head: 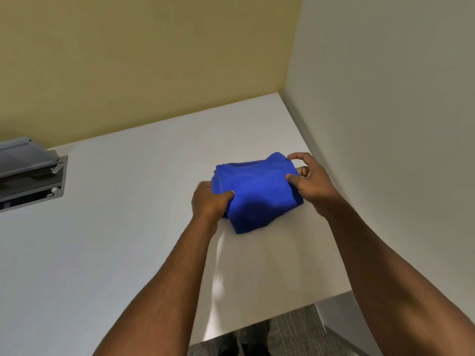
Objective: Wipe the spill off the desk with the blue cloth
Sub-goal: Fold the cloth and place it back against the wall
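Blue cloth point(257, 194), bunched and folded, gripped from both ends and resting on the white desk point(115, 240) near its far right corner. Left hand point(209, 201) closed on the cloth's left edge, thumb on top and pressed into the fabric, the other fingers hidden beneath or behind the fold. Right hand point(309, 181) pinching the cloth's right edge, thumb tip on the upper face, index finger arched over the far corner, remaining fingers curled behind and partly out of sight. Both bare forearms reaching in from the bottom of the view, the left one from lower centre, the right one from the lower right corner. Cloth's lower corner hanging toward the near side, touching or just above the desktop; cannot tell which. Faint pale streaks on the desk surface just in front of the cloth, between the two forearms; cannot tell whether wet or merely reflected light. Farther out, a grey metal cable hatch point(28, 173) set into the desk at the left edge, lid raised. Yellow wall point(141, 60) behind the desk, pale grey wall point(385, 98) along its right side. Grey carpet point(295, 332) and dark shoes point(244, 343) visible below the desk's near edge.
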A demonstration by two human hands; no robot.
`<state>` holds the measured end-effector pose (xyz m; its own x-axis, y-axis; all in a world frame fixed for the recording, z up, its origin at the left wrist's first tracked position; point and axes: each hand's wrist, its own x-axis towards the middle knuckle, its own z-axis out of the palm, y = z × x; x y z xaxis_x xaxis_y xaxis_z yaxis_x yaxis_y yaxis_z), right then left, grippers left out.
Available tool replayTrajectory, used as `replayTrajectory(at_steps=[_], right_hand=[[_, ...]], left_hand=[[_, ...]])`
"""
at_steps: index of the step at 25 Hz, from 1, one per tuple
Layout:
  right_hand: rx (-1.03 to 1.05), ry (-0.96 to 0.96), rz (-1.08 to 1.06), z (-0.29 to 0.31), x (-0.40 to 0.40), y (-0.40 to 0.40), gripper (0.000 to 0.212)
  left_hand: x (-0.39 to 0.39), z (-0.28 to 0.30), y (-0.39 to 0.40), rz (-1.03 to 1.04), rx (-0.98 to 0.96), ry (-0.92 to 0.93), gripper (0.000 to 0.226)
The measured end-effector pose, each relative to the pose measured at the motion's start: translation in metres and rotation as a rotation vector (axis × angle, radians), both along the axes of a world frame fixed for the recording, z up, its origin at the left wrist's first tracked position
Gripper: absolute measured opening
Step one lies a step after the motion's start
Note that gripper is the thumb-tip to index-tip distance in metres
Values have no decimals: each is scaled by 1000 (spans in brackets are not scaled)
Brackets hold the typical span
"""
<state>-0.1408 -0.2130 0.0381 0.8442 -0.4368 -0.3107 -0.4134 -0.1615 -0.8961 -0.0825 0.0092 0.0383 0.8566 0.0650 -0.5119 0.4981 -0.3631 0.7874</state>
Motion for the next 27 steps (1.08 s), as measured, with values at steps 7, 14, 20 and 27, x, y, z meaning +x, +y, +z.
replayTrajectory(at_steps=[7,14,20,27], right_hand=[[-422,36,325,43,12,7,43],[-816,74,351,43,62,-2,9],[-571,-24,212,42,143,-37,26],[-633,19,31,-2,209,-45,36]], left_hand=[[25,36,24,-483,339,-396,54],[77,34,22,-629,615,-559,16],[165,37,4,-389,19,-149,27],[211,-14,-36,-84,-8,-176,40]])
